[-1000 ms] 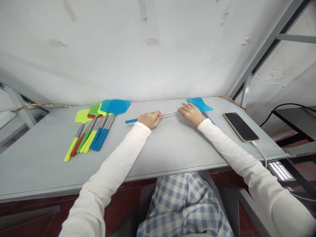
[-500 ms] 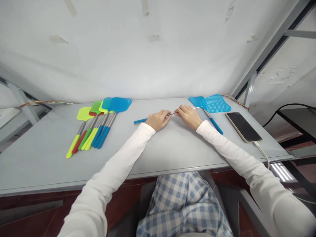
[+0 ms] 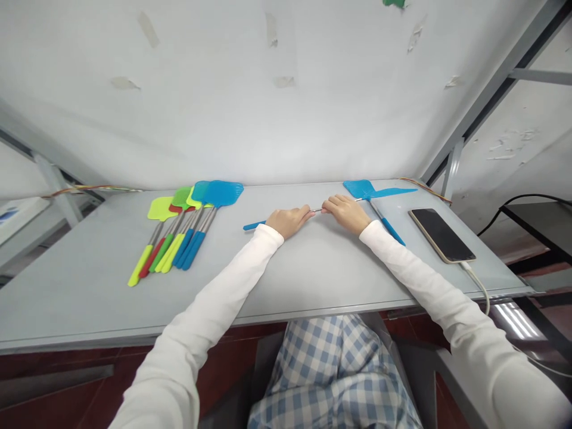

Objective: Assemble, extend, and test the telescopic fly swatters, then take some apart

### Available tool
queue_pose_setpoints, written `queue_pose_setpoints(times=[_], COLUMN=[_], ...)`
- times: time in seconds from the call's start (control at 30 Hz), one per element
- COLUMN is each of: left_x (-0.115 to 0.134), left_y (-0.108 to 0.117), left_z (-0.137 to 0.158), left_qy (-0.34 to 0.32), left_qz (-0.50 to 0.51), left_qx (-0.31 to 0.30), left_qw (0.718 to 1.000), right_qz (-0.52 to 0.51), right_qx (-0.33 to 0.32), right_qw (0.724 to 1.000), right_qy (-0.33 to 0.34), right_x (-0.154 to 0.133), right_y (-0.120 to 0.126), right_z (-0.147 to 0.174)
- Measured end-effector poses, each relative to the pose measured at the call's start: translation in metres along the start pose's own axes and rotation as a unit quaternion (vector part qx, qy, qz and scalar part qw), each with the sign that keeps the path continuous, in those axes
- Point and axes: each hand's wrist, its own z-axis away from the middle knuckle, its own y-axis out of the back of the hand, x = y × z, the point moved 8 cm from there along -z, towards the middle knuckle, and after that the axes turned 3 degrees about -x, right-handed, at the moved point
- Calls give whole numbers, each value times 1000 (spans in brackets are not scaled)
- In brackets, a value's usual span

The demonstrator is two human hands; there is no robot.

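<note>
On the left of the grey table, a bundle of swatters lies fanned, with yellow, red, green and blue handles towards you and heads towards the white wall. To its right, near the middle of the table, the blue handle end of the held swatter pokes out past your left hand, which is closed around it, fingertips pinching the thin metal shaft. A short bare stretch of shaft follows, then your right hand, pinching the shaft from above — line both pinches up along it, since a slender rod could bend if your wrists pull at an angle. Beyond your right hand the swatter's blue head shows nearly edge-on, so it is worth steadying the shaft against rolling. That head crosses a second blue swatter lying on the table — I cannot tell whether they touch, so leave them some clearance. Farther right lies a phone with a white cable plugged in; your right forearm is best kept clear of both
</note>
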Motion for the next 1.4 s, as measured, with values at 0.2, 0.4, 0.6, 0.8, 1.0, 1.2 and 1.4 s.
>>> queue_pose_setpoints(times=[0.2,0.4,0.6,0.8,1.0,1.2,1.4], left_x=[-19,-68,-97,-87,-84,-96,-122], left_y=[6,12,18,16,12,20,16], left_z=[3,10,24,22,19,25,24], left_qy=[32,70,73,68,83,111,158], left_qz=[-20,-4,-56,-14,-35,-29,-27], left_qx=[-1,13,21,10,17,34,2], left_qw=[999,997,996,998,996,993,987], right_qz=[13,42,47,33,54,84,83], right_qx=[9,36,33,36,30,50,52], right_qw=[999,995,993,993,991,983,966], right_qy=[-29,-79,-104,-109,-120,-157,-238], right_x=[32,67,84,86,85,102,132], right_y=[3,15,10,5,2,5,7], right_z=[5,15,23,26,26,37,56])
